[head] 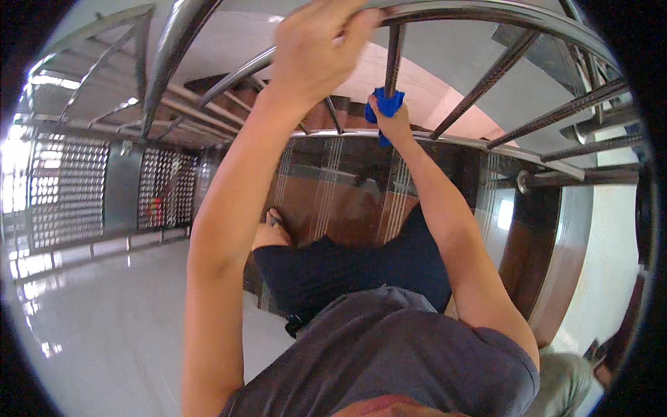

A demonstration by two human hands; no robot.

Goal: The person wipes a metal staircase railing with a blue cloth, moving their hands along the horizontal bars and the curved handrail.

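My left hand (pixel 320 54), slightly blurred, is curled over the shiny metal handrail (pixel 469 11) of a stair railing at the top of the view. Its fingertips are partly hidden. Lower and to the right, my right hand (pixel 394 122) grips a bright blue cloth (pixel 388 103). The cloth is wrapped around an upright metal baluster (pixel 394 57), a little above the curved bottom rail (pixel 464 142). A loose end of the cloth hangs below my fingers.
Brown stone stair treads (pixel 349 208) with pale grooved strips lie below me, one bare foot (pixel 276 221) on them. More balusters (pixel 487 81) stand to the right. A thick metal post (pixel 174 57) rises at upper left. Glossy white floor (pixel 114 318) extends left towards a slatted metal grille (pixel 68 190).
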